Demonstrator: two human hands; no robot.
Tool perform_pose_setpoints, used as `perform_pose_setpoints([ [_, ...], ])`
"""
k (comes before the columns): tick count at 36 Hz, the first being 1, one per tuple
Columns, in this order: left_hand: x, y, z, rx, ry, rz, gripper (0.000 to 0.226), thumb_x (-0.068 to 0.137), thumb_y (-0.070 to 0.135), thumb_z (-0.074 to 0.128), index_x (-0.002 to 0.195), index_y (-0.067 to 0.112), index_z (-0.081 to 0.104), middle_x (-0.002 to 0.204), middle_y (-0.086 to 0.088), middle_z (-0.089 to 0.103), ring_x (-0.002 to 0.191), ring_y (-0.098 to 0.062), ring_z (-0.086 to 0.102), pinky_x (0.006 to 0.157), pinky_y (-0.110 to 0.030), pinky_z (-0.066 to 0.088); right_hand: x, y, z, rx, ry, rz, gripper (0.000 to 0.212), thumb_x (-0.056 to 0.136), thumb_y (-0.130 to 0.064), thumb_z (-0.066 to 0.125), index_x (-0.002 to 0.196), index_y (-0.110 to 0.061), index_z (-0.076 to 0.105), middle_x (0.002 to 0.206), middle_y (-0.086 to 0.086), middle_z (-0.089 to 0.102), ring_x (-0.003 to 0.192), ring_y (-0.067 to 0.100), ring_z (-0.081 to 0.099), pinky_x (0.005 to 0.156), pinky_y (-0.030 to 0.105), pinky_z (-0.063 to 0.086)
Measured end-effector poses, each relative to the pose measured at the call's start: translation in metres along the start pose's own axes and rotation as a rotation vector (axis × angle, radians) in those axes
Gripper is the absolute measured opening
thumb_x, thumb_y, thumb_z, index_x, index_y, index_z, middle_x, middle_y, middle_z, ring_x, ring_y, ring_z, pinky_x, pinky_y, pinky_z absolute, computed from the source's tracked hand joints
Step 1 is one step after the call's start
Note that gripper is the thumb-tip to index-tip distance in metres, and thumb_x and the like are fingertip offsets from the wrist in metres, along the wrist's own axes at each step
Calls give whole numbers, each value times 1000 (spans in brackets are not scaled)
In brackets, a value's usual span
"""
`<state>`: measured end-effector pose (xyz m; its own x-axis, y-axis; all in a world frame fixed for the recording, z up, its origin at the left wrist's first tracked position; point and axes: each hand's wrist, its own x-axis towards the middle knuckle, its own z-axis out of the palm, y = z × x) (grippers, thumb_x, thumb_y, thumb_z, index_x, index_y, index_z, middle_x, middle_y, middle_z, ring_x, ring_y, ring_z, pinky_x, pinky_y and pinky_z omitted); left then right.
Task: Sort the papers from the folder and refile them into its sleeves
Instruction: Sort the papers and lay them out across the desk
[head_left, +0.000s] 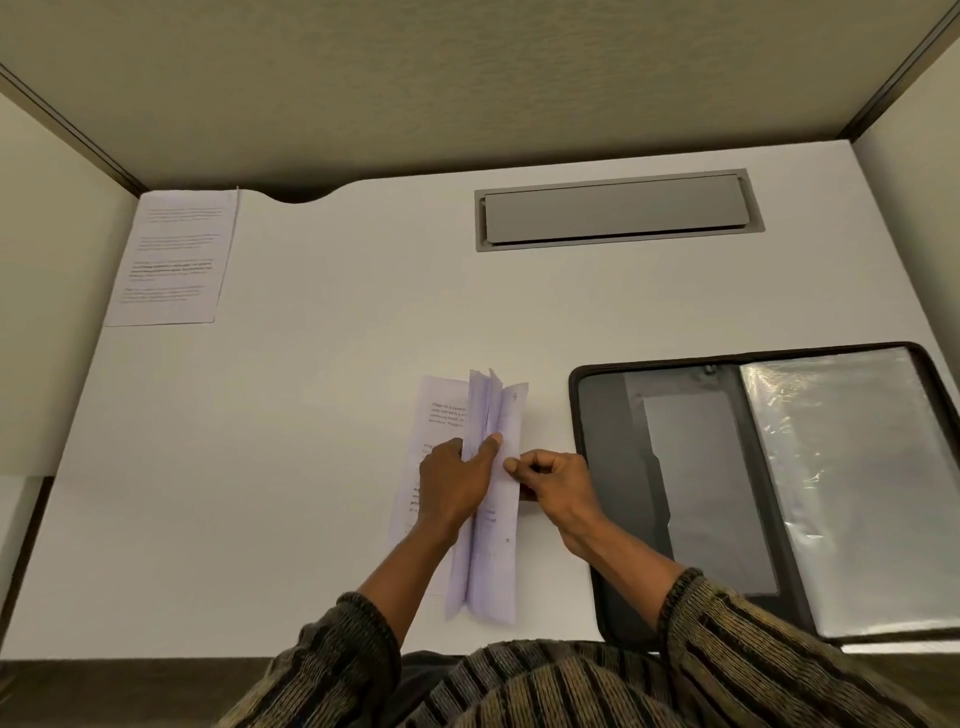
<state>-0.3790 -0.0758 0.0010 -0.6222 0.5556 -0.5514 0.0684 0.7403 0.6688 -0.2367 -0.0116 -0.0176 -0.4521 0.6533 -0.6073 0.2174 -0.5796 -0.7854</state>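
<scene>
A stack of white printed papers (491, 566) lies on the white desk just ahead of me, its upper sheets lifted and standing on edge. My left hand (457, 480) lies flat on the stack, index finger stretched against the raised sheets. My right hand (553, 480) pinches the right edge of the raised sheets between thumb and fingers. The black folder (618, 467) lies open to the right, with clear plastic sleeves (841, 483) on its right half. One separate printed sheet (174, 257) lies flat at the far left of the desk.
A grey cable hatch (618, 210) is set into the desk at the back. Beige partition walls enclose the desk on the left, back and right. The desk's front edge runs just above my striped sleeves.
</scene>
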Motion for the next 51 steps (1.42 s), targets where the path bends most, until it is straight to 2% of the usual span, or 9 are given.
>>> perform_pose_setpoints([
  [3,1,-5,-1,47,14,12,51,105,48,56,68,14,47,66,-5,57,63,-17,54,64,-34,45,1,4,-5,20,32,37,18,95,-18,76,90,-1,77,92,11,80,90,27,78,79,33,64],
  [7,2,-12,-2,63,8,18,44,108,30,51,69,12,46,67,-7,57,63,-17,51,62,-31,39,8,12,-10,-7,113,46,24,97,-18,74,97,6,71,94,10,80,90,28,78,82,42,66],
  [11,1,-14,0,-24,27,9,44,110,31,52,71,12,43,67,-6,52,61,-15,46,59,-31,37,14,18,-13,-77,214,6,9,99,-14,72,98,-6,68,92,5,79,89,25,77,79,43,66],
  [17,-2,-14,5,-180,58,-48,45,110,34,53,70,14,44,64,-2,49,62,-14,43,62,-30,35,13,20,-8,-342,329,-235,66,94,-17,79,144,-31,38,107,-6,64,87,10,70,67,25,61],
  [23,-3,-16,8,-249,95,-84,46,110,36,54,70,14,42,62,-1,44,62,-16,41,65,-32,32,14,22,2,-426,327,-314,6,106,-29,59,107,-29,65,107,-6,67,95,11,66,83,36,61],
  [29,0,-20,5,-258,144,-118,44,109,35,55,73,9,55,70,-6,56,66,-16,49,65,-32,38,14,18,0,-202,350,-93,31,102,-43,64,90,-15,69,87,2,72,84,18,69,74,31,57],
  [35,4,-26,2,-282,153,-136,46,109,34,57,77,2,61,74,-11,65,68,-17,55,65,-32,43,16,19,-10,-170,284,-60,16,101,-22,69,89,-16,76,89,0,76,91,24,73,83,34,64],
  [41,2,-24,4,-229,169,-88,45,110,35,54,71,12,54,70,-5,60,65,-15,50,63,-31,40,18,13,-14,-117,194,-39,16,103,-22,66,95,-18,79,93,-1,79,95,22,75,90,42,63],
  [51,-3,-19,13,-232,130,-52,47,109,36,56,68,14,49,60,2,52,60,-13,47,60,-30,39,18,6,-3,-182,215,-120,7,93,-21,79,87,-17,78,82,-2,75,84,21,72,82,33,64],
])
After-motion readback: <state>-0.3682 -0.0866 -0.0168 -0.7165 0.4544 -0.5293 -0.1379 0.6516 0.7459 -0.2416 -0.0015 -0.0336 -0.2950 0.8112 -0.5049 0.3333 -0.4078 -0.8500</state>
